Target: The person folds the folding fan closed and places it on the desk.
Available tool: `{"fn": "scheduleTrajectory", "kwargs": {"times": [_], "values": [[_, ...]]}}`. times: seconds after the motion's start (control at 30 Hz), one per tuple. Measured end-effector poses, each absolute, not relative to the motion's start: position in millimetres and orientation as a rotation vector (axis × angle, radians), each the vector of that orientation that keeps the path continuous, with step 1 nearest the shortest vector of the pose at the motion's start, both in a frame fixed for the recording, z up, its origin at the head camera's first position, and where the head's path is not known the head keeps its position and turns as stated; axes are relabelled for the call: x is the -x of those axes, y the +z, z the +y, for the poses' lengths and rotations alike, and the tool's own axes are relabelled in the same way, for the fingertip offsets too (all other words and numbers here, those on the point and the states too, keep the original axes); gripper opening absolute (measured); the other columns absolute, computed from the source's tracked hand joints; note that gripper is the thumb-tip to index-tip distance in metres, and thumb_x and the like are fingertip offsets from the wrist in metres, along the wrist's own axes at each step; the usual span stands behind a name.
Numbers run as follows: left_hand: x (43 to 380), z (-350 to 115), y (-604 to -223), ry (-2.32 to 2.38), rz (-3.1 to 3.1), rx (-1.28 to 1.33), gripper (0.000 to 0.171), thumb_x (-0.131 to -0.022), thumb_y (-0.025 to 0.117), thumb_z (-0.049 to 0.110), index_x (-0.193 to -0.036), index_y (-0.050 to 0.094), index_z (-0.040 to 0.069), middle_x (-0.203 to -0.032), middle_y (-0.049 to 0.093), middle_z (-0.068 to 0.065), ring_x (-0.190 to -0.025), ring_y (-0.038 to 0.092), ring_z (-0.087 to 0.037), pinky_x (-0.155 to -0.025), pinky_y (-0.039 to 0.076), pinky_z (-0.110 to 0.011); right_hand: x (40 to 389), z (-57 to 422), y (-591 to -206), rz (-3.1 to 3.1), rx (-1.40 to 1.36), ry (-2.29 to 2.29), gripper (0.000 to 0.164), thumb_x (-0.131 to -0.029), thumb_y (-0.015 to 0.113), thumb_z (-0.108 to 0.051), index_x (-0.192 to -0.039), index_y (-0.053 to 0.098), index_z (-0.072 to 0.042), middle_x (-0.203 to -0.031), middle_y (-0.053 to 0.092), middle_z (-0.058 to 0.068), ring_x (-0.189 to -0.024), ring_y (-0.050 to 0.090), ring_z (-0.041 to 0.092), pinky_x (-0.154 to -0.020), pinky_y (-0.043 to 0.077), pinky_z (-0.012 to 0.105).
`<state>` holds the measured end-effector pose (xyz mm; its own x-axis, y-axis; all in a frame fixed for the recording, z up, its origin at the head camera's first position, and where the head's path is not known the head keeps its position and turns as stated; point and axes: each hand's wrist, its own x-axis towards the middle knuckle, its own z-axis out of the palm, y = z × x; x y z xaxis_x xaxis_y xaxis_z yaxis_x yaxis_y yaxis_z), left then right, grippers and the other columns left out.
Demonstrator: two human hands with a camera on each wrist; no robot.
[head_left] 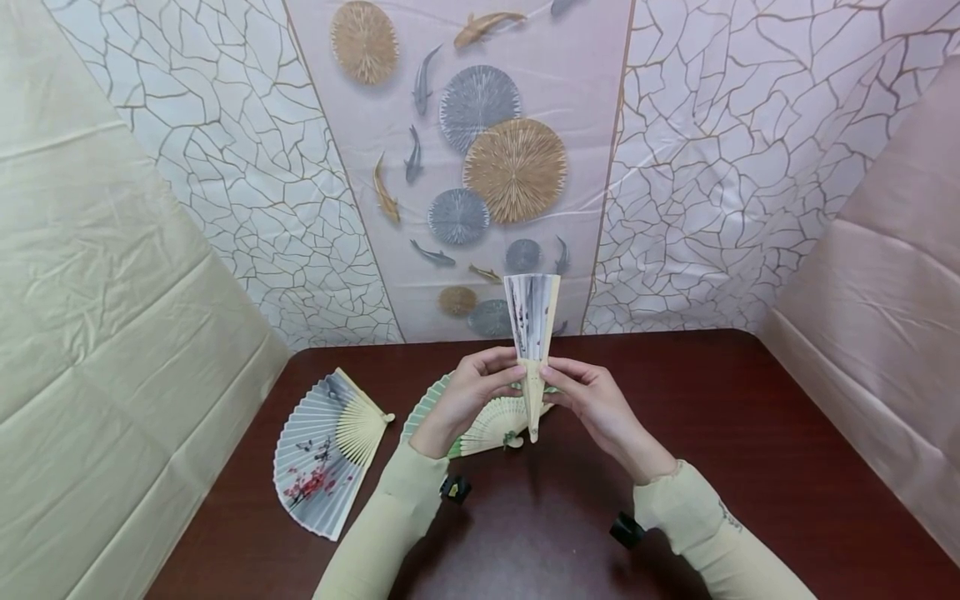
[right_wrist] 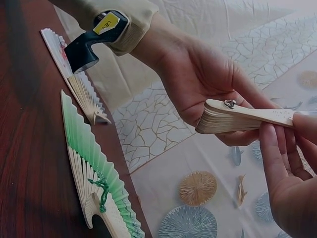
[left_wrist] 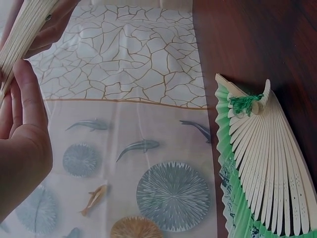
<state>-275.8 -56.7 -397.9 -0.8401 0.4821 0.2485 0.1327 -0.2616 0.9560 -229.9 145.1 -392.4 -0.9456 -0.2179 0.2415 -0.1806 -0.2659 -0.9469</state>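
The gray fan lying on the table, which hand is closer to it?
Left. The left hand is raised to the right of the gray fan; the right hand is farther right, on the other side of the held fan.

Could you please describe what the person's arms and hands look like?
Long, pale cream sleeves, the right with a small grey pattern; a black camera on each wrist, the left with a yellow label; left hand and right hand ungloved.
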Motion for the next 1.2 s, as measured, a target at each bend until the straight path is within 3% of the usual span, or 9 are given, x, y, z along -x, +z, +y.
{"fn": "scheduleTrajectory", "kwargs": {"times": [0.4, 0.63, 0.87, 1.2], "values": [[275.2, -55.0, -396.7, 2.203, 1.773, -0.755, 0.034, -0.098, 0.060, -0.003, -0.131, 0.059, -0.010, -0.115, 0.071, -0.011, -0.096, 0.069, -0.017, -0.081, 0.060, -0.034, 231.3, 143.9, -391.4, 1.905, 0.427, -2.452, 0.026, -0.098, 0.065, -0.005, -0.123, 0.070, 0.002, -0.109, 0.074, 0.001, -0.093, 0.072, 0.016, -0.087, 0.059, 0.035], [273.6, -53.9, -395.3, 2.191, 1.787, -0.746, 0.035, -0.098, 0.060, -0.003, -0.132, 0.058, -0.011, -0.113, 0.071, -0.008, -0.097, 0.069, -0.016, -0.085, 0.060, -0.040, 231.2, 143.4, -391.7, 1.938, 0.404, -2.452, 0.030, -0.098, 0.066, -0.006, -0.126, 0.067, 0.006, -0.108, 0.075, 0.001, -0.090, 0.073, 0.017, -0.086, 0.059, 0.035], [273.4, -52.9, -396.8, 2.205, 1.785, -0.749, 0.034, -0.097, 0.061, -0.004, -0.130, 0.059, -0.011, -0.113, 0.071, -0.010, -0.096, 0.069, -0.016, -0.083, 0.060, -0.038, 231.2, 142.6, -393.1, 1.969, 0.394, -2.455, 0.021, -0.096, 0.069, -0.007, -0.116, 0.075, -0.007, -0.105, 0.075, 0.000, -0.087, 0.073, 0.018, -0.084, 0.059, 0.034], [272.0, -53.8, -396.4, 2.198, 1.807, -0.764, 0.034, -0.096, 0.064, -0.002, -0.129, 0.060, -0.011, -0.110, 0.072, -0.009, -0.096, 0.069, -0.017, -0.084, 0.060, -0.042, 231.1, 141.6, -392.9, 1.994, 0.416, -2.459, 0.019, -0.095, 0.071, -0.007, -0.114, 0.075, -0.008, -0.105, 0.074, 0.001, -0.086, 0.072, 0.017, -0.082, 0.060, 0.034]]}}
